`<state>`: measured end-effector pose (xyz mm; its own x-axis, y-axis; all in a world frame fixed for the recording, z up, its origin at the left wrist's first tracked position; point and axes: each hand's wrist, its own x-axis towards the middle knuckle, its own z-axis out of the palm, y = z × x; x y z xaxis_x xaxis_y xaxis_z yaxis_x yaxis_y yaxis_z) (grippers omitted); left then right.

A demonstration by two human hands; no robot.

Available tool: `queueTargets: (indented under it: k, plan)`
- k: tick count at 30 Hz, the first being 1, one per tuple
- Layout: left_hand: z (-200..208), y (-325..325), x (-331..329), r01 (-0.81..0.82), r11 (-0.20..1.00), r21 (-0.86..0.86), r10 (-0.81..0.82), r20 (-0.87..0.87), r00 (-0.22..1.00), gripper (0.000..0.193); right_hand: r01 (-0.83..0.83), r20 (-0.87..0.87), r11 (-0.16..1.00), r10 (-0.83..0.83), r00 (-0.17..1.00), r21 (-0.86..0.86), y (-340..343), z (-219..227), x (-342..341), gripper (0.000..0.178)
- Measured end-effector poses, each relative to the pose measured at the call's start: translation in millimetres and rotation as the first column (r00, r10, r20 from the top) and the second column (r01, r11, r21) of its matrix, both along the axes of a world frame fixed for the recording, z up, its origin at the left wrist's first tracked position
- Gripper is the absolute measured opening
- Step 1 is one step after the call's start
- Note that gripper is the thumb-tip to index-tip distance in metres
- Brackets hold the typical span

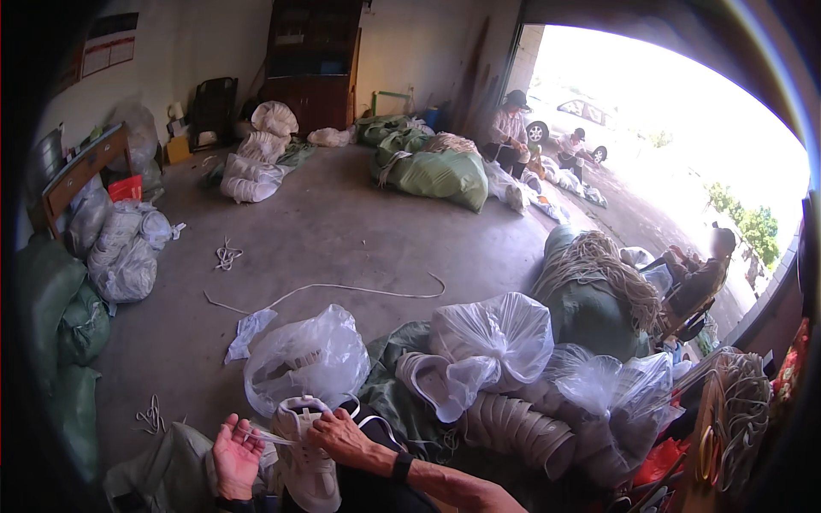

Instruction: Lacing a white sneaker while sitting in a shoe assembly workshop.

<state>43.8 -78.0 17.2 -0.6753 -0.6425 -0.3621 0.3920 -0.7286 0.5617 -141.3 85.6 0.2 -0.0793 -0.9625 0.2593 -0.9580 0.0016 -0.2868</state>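
A white sneaker (310, 466) stands toe down at the bottom of the view, its collar tilted away from me. Palm up beside it, my left hand (235, 459) has its fingers curled round a white shoelace (272, 437), which runs taut to the shoe's lacing. My right hand (346, 440), with a dark band at the wrist, closes on the upper near the eyelets. Its fingertips are partly hidden, so whether they also pinch lace is unclear. Just behind the shoe lies a clear plastic bag (308, 359) with pale things inside.
To the right are bagged stacks of white shoe uppers (517, 432) and a green sack (581, 316) topped with cord. Bundled laces (740, 410) hang at the far right. A loose cord (359, 289) crosses the floor. Several people sit near the open doorway.
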Motion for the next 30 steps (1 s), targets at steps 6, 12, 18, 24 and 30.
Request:
queueTargets:
  k: [6,12,18,24,30]
  plan:
    - [4.8,23.6,-11.9,0.159,0.987,0.001,-0.159,-0.005,0.987,0.029,0.190,-0.085,0.980,-0.194,0.977,-0.053,41.4,22.1,-41.0,0.015]
    - [-9.4,43.1,-25.9,0.325,0.946,-0.023,-0.320,0.126,0.939,0.031,0.466,-0.128,0.882,-0.456,0.881,0.063,118.2,24.3,-97.9,0.014]
    - [-5.2,47.5,-34.2,0.360,0.911,-0.203,-0.290,0.305,0.907,0.034,0.488,-0.083,0.864,-0.481,0.873,0.127,126.3,24.7,-96.4,0.012]
    - [-11.3,48.1,-32.3,0.364,0.873,-0.324,-0.208,0.428,0.879,0.035,0.549,-0.084,0.826,-0.543,0.836,0.125,132.6,28.0,-113.1,0.011]
    - [-13.8,51.1,-36.9,0.381,0.835,-0.398,-0.192,0.438,0.878,0.026,0.685,-0.139,0.711,-0.671,0.729,0.161,156.8,16.3,-141.8,0.010]
